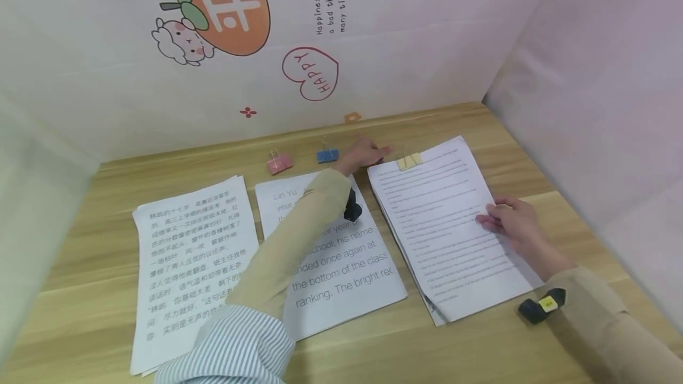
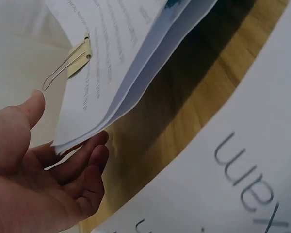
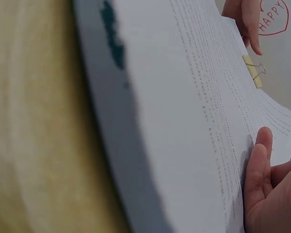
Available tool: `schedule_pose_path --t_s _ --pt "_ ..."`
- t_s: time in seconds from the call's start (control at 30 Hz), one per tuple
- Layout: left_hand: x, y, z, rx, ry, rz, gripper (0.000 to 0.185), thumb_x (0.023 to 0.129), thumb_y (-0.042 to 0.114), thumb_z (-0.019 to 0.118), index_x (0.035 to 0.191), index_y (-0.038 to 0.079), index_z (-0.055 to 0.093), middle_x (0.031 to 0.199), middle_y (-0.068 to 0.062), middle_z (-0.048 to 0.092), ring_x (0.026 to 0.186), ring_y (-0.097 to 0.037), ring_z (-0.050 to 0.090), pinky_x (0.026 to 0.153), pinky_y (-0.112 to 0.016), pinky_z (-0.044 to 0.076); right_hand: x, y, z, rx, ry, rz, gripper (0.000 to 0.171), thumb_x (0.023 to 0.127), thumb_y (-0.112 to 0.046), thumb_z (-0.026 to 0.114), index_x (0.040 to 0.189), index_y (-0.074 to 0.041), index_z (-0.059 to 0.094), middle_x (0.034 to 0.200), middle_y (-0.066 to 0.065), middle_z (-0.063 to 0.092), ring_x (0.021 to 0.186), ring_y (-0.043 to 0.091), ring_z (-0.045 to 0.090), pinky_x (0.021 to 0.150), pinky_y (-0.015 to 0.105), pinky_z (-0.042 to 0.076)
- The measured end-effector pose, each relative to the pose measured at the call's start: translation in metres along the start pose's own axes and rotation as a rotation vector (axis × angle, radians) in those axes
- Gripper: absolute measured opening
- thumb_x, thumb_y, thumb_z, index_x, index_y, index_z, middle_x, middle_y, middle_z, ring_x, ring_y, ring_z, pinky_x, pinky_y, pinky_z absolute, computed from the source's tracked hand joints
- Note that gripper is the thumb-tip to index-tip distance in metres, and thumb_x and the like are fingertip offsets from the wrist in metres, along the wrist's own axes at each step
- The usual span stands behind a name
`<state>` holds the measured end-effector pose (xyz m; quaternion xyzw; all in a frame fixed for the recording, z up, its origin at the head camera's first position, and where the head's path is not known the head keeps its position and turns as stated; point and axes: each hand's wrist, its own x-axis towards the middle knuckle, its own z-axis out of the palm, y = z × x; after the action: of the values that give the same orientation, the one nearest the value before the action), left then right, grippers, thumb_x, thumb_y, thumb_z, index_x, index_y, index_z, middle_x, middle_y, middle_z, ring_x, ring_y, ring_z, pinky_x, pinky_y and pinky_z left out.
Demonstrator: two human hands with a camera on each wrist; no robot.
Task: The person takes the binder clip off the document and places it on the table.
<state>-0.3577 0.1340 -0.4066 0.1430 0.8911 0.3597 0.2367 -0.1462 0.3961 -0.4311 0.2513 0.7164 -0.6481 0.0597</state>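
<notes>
The left hand (image 1: 363,156) reaches across to the far corner of the clipped sheaf of papers (image 1: 448,224), and in the left wrist view its fingers (image 2: 87,160) lie loose and uncurled, their tips just under the lifted corner of the sheets; it grasps nothing. The yellow binder clip (image 1: 409,161) sits on the sheaf's top edge, just beyond the left fingertips, its wire handle standing free toward the thumb. The right hand (image 1: 512,221) rests flat on the sheaf's near right margin, fingers straight and pressing the top sheet down rather than gripping it.

The sheaf lies on the wooden counter (image 1: 480,336), directly under the right hand and to the right of the left forearm. It looks light and limp: the sheets bow and fan apart at the free corner, so they would likely sag and slide if lifted by one edge. The clip is probably the firmest place to take hold, or the edge right beside it, where the sheets are bound together.

Under the left forearm lies a loose sheet of English text (image 1: 341,265), and beyond it, to the left, a stack of Chinese text (image 1: 192,265). A blue clip (image 1: 328,155) and a pink clip (image 1: 280,163) sit left of the left hand, near the wall.
</notes>
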Motion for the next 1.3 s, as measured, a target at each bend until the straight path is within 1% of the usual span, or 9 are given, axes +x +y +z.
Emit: schedule_pose_path --t_s 0.13,0.2,0.3,0.4,0.63,0.97,1.1,1.2,1.3 --pt "0.002 -0.001 0.003 -0.009 -0.021 0.008 0.05 0.092 0.054 0.051 0.071 0.01 0.062 0.069 0.001 0.049 0.065 -0.013 0.044 0.057 -0.023 0.035 0.001 0.001 0.001 -0.051 0.007 -0.008 0.019 0.098 -0.014 0.047 0.116 -0.008 0.043 0.073 -0.013 0.063 0.07 -0.001 0.066 0.066 0.016 0.054" --pt "0.002 0.0 0.003 -0.028 -0.026 0.01 0.05 0.091 0.055 0.051 0.083 0.009 0.067 0.08 -0.001 0.056 0.072 -0.014 0.049 0.061 -0.022 0.038 0.002 0.001 0.002 -0.069 0.008 -0.012 0.021 0.098 -0.015 0.047 0.118 -0.007 0.043 0.073 -0.013 0.063 0.07 -0.001 0.066 0.066 0.016 0.054" --pt "0.003 0.002 0.004 -0.059 -0.051 -0.002 0.055 0.091 0.057 0.05 0.101 0.006 0.068 0.097 -0.004 0.061 0.083 -0.015 0.053 0.07 -0.023 0.043 0.001 0.001 0.002 -0.092 0.011 -0.021 0.021 0.099 -0.016 0.046 0.117 -0.007 0.043 0.073 -0.014 0.063 0.071 -0.002 0.066 0.067 0.016 0.054" --pt "0.003 0.004 0.004 -0.082 -0.068 0.0 0.058 0.091 0.057 0.049 0.11 0.005 0.066 0.109 -0.007 0.063 0.091 -0.016 0.054 0.078 -0.025 0.044 0.0 0.001 0.002 -0.093 0.014 -0.023 0.019 0.099 -0.016 0.046 0.116 -0.009 0.044 0.074 -0.013 0.063 0.071 -0.002 0.066 0.067 0.016 0.054" --pt "0.001 0.006 0.007 -0.116 -0.081 -0.014 0.06 0.092 0.055 0.05 0.12 0.004 0.062 0.119 -0.009 0.064 0.101 -0.018 0.058 0.093 -0.03 0.046 -0.001 0.001 0.003 -0.083 0.019 -0.02 0.013 0.098 -0.015 0.046 0.111 -0.013 0.046 0.073 -0.012 0.063 0.071 -0.001 0.066 0.066 0.016 0.054" --pt "0.0 0.008 0.01 -0.207 -0.091 -0.05 0.064 0.092 0.054 0.051 0.13 0.003 0.054 0.127 -0.01 0.06 0.121 -0.023 0.053 0.109 -0.035 0.037 -0.001 0.003 0.002 -0.073 0.007 -0.021 0.011 0.098 -0.015 0.047 0.109 -0.014 0.047 0.074 -0.012 0.063 0.071 -0.001 0.067 0.066 0.016 0.054" --pt "-0.003 0.007 0.01 -0.246 -0.092 -0.035 0.063 0.091 0.055 0.052 0.125 0.002 0.058 0.123 -0.01 0.062 0.111 -0.021 0.058 0.104 -0.032 0.041 0.0 0.004 0.002 -0.068 0.006 -0.022 0.014 0.098 -0.015 0.048 0.111 -0.011 0.046 0.074 -0.012 0.063 0.07 -0.001 0.067 0.066 0.016 0.054" --pt "-0.007 0.007 0.01 -0.302 -0.096 -0.017 0.055 0.091 0.05 0.055 0.114 0.001 0.064 0.111 -0.009 0.066 0.094 -0.019 0.061 0.089 -0.028 0.047 0.0 0.005 0.003 -0.077 0.01 -0.025 0.015 0.098 -0.015 0.049 0.112 -0.01 0.046 0.074 -0.013 0.063 0.07 -0.001 0.067 0.066 0.016 0.054" --pt "-0.009 0.008 0.012 -0.375 -0.094 -0.019 0.047 0.091 0.045 0.059 0.103 0.0 0.068 0.096 -0.007 0.066 0.079 -0.016 0.059 0.074 -0.024 0.046 -0.001 0.005 0.003 -0.068 0.013 -0.019 0.017 0.098 -0.014 0.049 0.113 -0.009 0.045 0.074 -0.012 0.063 0.07 -0.001 0.067 0.065 0.016 0.054"
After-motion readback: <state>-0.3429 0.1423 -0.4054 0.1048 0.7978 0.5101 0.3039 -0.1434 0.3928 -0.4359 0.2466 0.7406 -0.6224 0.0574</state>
